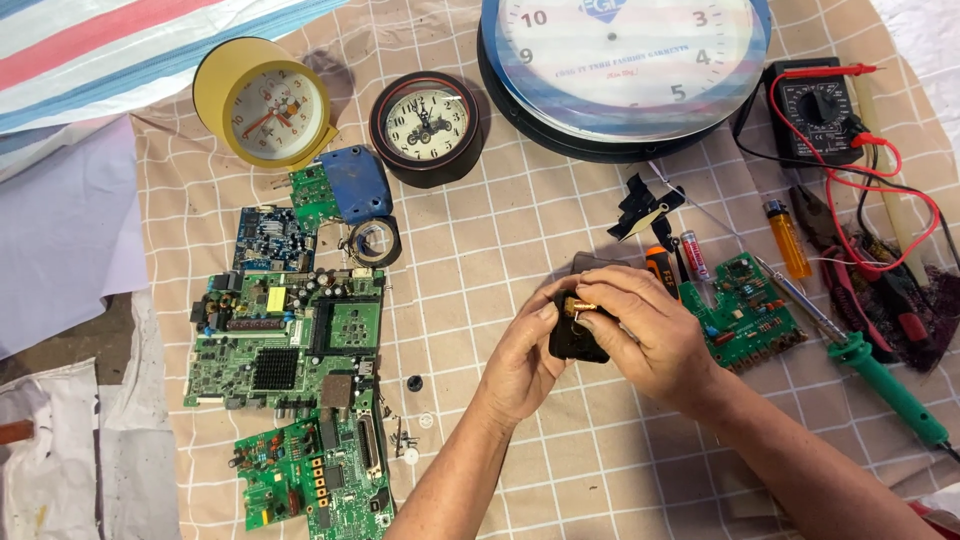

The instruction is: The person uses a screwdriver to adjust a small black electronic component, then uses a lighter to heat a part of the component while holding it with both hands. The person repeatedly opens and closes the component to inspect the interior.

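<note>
Hands meet over the middle of the checked cloth (560,200), both closed around a small black clock mechanism (570,340) with a coppery coil showing at its top. The left hand (520,360) cups the mechanism from its left side, thumb pressed against the casing, fingers wrapped underneath. The right hand (650,335) comes over from the other side, thumb and forefinger pinched together on the coil end of the part.

To do this well, I judge the left hand should stay the steady one, holding the casing firm and level, while the right fingertips work gently at the coil; the winding looks fine and would likely suffer from a hard pull or twist. Keeping the part low over the cloth should also help if a small piece drops.

Counted around them: three clocks along the top, a yellow clock (265,105), a small black clock (425,125) and a big round wall clock (625,65). Circuit boards lie to the left in a cluster; I make out about five, the biggest being the large green board (285,345), and one more small green board (745,310) sits just right of the hands. One multimeter (820,110) with red leads, one green-handled soldering iron (885,385), one orange lighter (788,240), and one loose set of black clock hands (645,205) lie near. A few tiny buttons and screws are too small to count surely.
</note>
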